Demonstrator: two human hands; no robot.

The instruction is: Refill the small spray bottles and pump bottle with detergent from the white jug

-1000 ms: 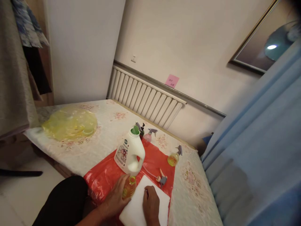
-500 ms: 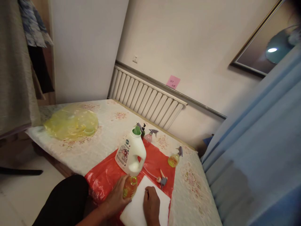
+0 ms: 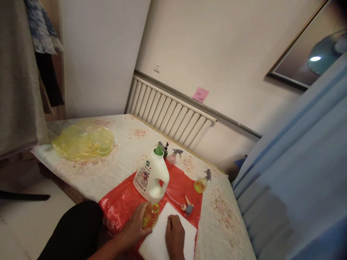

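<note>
Fingers point(image 3: 143, 211) of the left hand point(image 3: 134, 229) are wrapping around a small yellow bottle point(image 3: 150, 215) standing at the white sheet's point(image 3: 159, 238) left edge, just before the white jug point(image 3: 151, 177). The right hand point(image 3: 175, 236) is lying on the sheet, fingers curled loosely, holding nothing. Open bedspread point(image 3: 119, 144) is stretching away leftward toward a yellow bag point(image 3: 82, 139).

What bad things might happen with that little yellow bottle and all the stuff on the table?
The small yellow bottle in the left hand has no cap and looks full, so tipping it might spill liquid onto the white sheet under the right hand. The big white jug stands right behind it; a bump could knock it over. The loose spray head lies close by and could get swept off the red plastic.
</note>
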